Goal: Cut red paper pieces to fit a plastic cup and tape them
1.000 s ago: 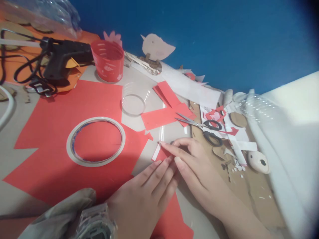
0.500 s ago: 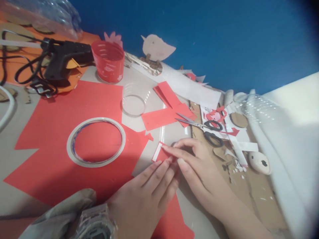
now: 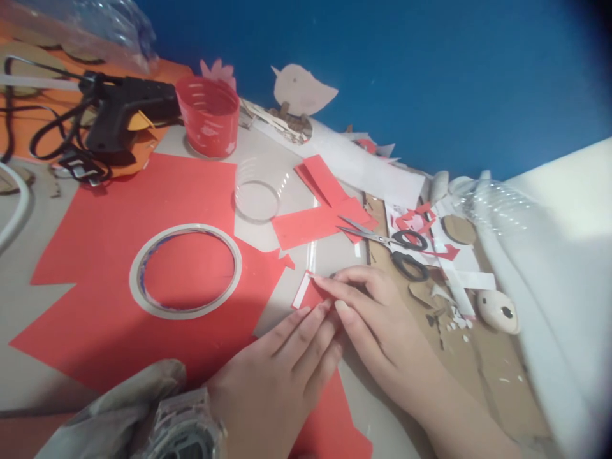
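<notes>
A small red paper piece [image 3: 313, 295] lies on the table, with a white tape strip [image 3: 302, 291] along its left edge. My left hand [image 3: 280, 376], with a watch at the wrist, lies flat, its fingertips resting at the near edge of that piece. The index finger of my right hand [image 3: 382, 325] is stretched out and touches the paper by the strip's upper end. Its thumb is apart from the index finger and meets my left fingertips; the other fingers curl under. A large red paper sheet [image 3: 119, 344] lies to the left, partly beneath my left hand.
A tape roll [image 3: 135, 280] lies on the red sheet. Behind are a red cup [image 3: 210, 131], a clear plastic ring [image 3: 258, 197], red strips [image 3: 306, 226] and a black glue gun [image 3: 115, 115]. Scissors [image 3: 382, 239] and paper scraps lie on cardboard [image 3: 507, 395] at right.
Both hands stay almost where they were, still on the small red paper. The view has shifted very slightly; nothing has been picked up or let go.
</notes>
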Action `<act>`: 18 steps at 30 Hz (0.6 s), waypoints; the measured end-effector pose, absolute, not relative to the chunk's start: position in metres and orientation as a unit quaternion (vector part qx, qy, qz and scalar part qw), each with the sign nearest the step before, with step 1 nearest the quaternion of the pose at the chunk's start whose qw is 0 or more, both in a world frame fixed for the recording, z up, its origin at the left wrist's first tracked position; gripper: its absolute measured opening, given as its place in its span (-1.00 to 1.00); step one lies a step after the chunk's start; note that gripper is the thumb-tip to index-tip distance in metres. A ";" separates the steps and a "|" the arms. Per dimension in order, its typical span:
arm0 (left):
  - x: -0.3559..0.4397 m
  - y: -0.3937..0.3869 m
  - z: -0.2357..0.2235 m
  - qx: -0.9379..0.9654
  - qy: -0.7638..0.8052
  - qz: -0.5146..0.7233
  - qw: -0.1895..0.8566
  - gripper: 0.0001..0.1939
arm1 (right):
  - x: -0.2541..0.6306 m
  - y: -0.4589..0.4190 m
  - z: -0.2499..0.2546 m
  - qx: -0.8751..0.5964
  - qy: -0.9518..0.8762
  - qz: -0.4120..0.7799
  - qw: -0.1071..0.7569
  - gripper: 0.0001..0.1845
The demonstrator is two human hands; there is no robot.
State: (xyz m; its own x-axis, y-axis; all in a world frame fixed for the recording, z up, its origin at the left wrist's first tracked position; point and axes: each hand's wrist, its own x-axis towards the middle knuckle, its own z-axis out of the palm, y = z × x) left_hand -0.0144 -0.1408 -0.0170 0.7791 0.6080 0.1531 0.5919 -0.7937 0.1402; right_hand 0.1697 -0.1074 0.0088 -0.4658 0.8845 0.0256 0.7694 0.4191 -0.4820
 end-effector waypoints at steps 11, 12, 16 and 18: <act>-0.014 -0.140 -0.016 0.936 0.323 0.128 0.046 -0.55 | 0.166 -0.107 0.007 -0.495 -0.836 0.195 0.135 -0.62; -0.015 -0.140 -0.015 0.936 0.321 0.137 0.047 -0.51 | 0.166 -0.107 0.007 -0.493 -0.836 0.198 0.134 -0.61; -0.017 -0.142 -0.009 0.945 0.296 0.137 0.025 -0.39 | 0.166 -0.109 0.009 -0.477 -0.848 0.176 0.152 -0.60; -0.016 -0.142 -0.007 0.947 0.294 0.130 0.015 -0.42 | 0.167 -0.112 0.011 -0.452 -0.863 0.152 0.165 -0.59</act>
State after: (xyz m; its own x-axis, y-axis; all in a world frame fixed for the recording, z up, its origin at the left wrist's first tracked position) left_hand -0.0165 -0.1421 -0.0067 0.7933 0.5604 0.2381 0.5525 -0.8268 0.1051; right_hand 0.1675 -0.1123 0.0114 -0.5359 0.8313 0.1477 0.7307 0.5443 -0.4120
